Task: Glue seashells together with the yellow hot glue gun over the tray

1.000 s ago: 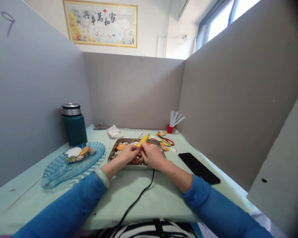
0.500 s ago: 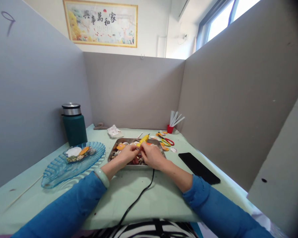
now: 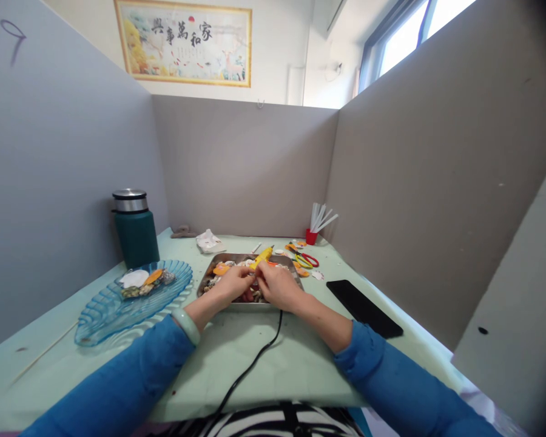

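Note:
Over a metal tray (image 3: 236,308) of shells and small pieces, my left hand (image 3: 233,285) and my right hand (image 3: 278,285) meet with fingertips pinched together. Whatever lies between the fingers is too small and covered to make out. Just beyond them a yellow glue gun (image 3: 262,257) rests on the tray's contents, its nozzle toward the far right. A black cord (image 3: 256,359) runs from under my right hand down to the table's front edge. Part of the tray's contents is hidden beneath both hands.
To the left are a blue shell-shaped plate (image 3: 113,321) with shell pieces and a green bottle (image 3: 136,237). At right lie scissors (image 3: 307,261), a black flat object (image 3: 364,308) and a red cup (image 3: 311,237) of glue sticks. Grey partitions (image 3: 246,164) enclose the table.

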Demonstrator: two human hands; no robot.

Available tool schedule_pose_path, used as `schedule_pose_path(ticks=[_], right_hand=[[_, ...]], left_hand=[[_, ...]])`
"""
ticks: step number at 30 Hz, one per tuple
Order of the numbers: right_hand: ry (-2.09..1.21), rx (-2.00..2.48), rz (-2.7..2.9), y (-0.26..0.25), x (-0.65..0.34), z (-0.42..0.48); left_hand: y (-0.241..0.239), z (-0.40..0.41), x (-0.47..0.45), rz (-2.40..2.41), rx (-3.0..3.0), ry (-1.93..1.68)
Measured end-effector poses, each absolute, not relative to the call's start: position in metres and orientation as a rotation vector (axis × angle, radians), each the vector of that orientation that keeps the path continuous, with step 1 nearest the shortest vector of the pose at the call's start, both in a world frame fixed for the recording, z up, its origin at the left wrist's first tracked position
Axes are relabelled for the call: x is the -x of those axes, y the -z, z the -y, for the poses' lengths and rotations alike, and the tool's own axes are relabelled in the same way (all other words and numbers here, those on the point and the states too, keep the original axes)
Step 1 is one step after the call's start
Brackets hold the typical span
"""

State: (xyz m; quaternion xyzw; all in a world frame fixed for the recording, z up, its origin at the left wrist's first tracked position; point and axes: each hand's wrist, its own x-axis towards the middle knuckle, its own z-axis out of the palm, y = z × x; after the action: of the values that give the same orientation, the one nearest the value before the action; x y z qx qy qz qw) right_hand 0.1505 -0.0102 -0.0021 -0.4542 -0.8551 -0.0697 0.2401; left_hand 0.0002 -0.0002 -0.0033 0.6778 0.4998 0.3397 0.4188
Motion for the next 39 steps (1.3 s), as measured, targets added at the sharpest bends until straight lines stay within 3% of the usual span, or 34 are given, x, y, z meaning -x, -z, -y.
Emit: schedule_pose_path(ticks=[39], right_hand=[[0.241,1.259,2.325,0.0062,-0.1514,0.0061]], left_hand=[[0.0042,-0.0004,-0.0003,-1.263,-1.697,-0.849]])
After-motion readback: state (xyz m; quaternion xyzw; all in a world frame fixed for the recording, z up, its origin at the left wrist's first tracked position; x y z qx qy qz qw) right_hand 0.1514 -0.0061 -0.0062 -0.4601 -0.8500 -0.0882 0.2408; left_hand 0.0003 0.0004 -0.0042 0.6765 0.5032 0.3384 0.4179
